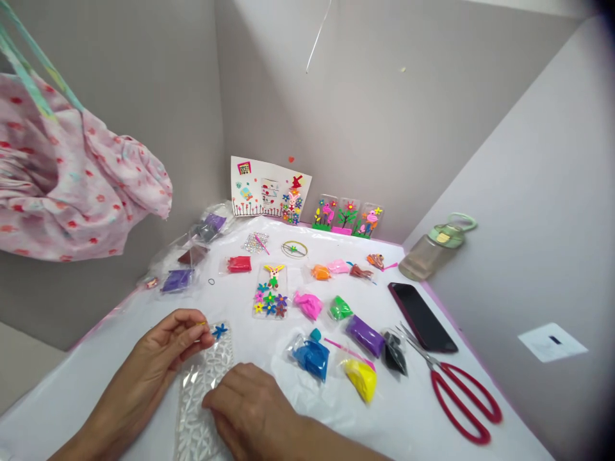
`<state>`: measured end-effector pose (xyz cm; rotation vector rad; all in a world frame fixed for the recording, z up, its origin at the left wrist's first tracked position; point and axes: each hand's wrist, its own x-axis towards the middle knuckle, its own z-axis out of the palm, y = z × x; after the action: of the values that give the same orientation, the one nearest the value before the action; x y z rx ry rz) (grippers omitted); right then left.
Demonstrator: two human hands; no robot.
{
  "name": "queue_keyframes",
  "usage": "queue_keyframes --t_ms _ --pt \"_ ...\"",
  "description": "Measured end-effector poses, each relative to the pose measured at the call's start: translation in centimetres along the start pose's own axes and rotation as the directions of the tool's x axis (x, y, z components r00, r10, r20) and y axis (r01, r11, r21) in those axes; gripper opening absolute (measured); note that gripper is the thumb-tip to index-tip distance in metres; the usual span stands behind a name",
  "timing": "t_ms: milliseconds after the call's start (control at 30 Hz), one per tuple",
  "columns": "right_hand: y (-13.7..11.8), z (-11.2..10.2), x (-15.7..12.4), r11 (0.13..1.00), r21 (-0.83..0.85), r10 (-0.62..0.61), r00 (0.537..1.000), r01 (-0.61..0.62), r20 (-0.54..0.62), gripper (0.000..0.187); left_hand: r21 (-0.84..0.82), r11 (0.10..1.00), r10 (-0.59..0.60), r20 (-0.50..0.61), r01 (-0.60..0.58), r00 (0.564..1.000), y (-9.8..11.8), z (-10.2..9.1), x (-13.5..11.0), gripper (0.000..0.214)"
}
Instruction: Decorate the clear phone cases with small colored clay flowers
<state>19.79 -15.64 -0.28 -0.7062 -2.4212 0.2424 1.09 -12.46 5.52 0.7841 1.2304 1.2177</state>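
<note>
A clear patterned phone case (pixel 202 390) lies on the white table (pixel 144 320) right in front of me. Near its top end sits a small blue clay flower (pixel 220 331). My left hand (pixel 158 358) is closed in a pinch on a tiny yellow bit of clay (pixel 202 324) just left of that flower. My right hand (pixel 250 410) rests on the lower right side of the case, fingers curled down against it, and I cannot see anything in it.
Bags of coloured clay lie about: blue (pixel 311 355), yellow (pixel 361 378), purple (pixel 365 335), green (pixel 341 308), pink (pixel 308 304), red (pixel 239 264). A decorated case (pixel 270 291), red scissors (pixel 461 390), a dark phone (pixel 421 316) and a bottle (pixel 432 250) are to the right. Pink cloth (pixel 72 186) hangs at left.
</note>
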Motion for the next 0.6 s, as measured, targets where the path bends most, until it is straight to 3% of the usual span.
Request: queue_keyframes --t_ms 433,600 --pt "0.37 0.90 -0.28 0.996 -0.063 -0.062 0.998 0.061 -0.026 0.007 -0.037 0.999 -0.034 -0.017 0.034 0.999 0.45 -0.16 -0.17 0.061" --pt "0.48 1.05 -0.21 0.995 -0.072 -0.064 0.998 0.065 0.021 0.009 -0.022 1.000 0.021 0.026 -0.021 0.999 0.29 -0.62 0.17 0.053"
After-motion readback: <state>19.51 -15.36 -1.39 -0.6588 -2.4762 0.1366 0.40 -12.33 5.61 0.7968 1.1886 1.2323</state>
